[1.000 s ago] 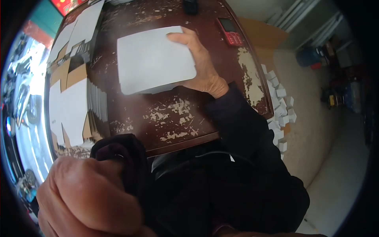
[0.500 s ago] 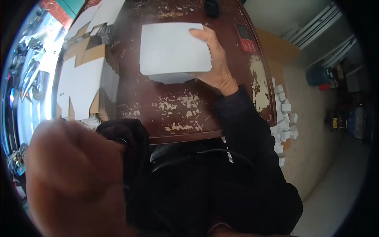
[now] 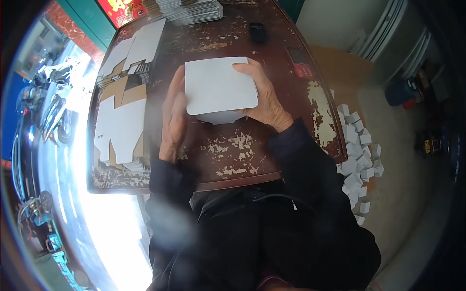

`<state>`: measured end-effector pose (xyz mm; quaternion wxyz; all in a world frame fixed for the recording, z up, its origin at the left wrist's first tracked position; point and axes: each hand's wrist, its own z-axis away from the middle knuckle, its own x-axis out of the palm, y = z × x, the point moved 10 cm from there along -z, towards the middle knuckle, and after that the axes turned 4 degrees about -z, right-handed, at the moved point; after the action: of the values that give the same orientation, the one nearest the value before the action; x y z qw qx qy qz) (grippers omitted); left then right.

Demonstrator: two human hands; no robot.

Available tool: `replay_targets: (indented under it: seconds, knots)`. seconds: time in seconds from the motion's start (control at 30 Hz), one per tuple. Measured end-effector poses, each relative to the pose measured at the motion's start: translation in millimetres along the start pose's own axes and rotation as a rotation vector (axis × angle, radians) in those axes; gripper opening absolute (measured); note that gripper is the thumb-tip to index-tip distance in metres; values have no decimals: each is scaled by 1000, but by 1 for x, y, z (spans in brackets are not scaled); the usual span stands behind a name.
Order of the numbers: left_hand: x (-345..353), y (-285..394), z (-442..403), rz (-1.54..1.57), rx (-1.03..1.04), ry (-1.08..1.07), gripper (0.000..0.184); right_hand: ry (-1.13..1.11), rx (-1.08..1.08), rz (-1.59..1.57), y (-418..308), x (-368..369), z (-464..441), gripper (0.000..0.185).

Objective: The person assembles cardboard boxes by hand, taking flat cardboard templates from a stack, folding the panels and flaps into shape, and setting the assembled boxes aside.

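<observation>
A white cardboard box is held over the worn brown table, its broad flap facing up. My right hand is closed on the box's right side, thumb on top and the other fingers partly hidden beneath. Along the left side of the box, my left hand is upright with its fingers stretched out. It is slightly blurred, and I cannot tell how firmly it touches the cardboard. Stacked flat box blanks, white and brown, lie to the left of that hand.
Another stack of flat blanks lies at the table's far end. A black object and a red phone rest toward the right. Many small white boxes are piled on the floor beyond the right edge.
My left hand has moved from close to the camera at lower left to the box's left side. My right hand still grips the box. The view has shifted, showing more of the table's far end.
</observation>
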<state>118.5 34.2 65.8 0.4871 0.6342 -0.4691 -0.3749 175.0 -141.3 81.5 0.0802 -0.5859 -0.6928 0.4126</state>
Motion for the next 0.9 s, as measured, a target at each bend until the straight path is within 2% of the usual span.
replay_targets:
  seconds: [0.13, 0.33, 0.47, 0.67, 0.83, 0.9]
  knots:
    - [3, -16, -6, 100, 13, -47, 80, -42, -1, 59, -1, 6, 1, 96]
    - [8, -19, -4, 56, 37, -109, 88, 53, -75, 33, -10, 5, 1, 108]
    - [4, -30, 7, 95, -18, 18, 90, 93, -45, -11, -6, 10, 6, 116]
    - [15, -23, 15, 161, -31, 28, 87, 142, -10, -182, 8, 16, 8, 117]
    - [0, -38, 13, -24, 36, 2, 81, 118, 63, -244, 9, 16, 7, 115]
    - [3, -26, 15, -87, 134, -36, 78, 115, 31, -201, 3, 12, 6, 111]
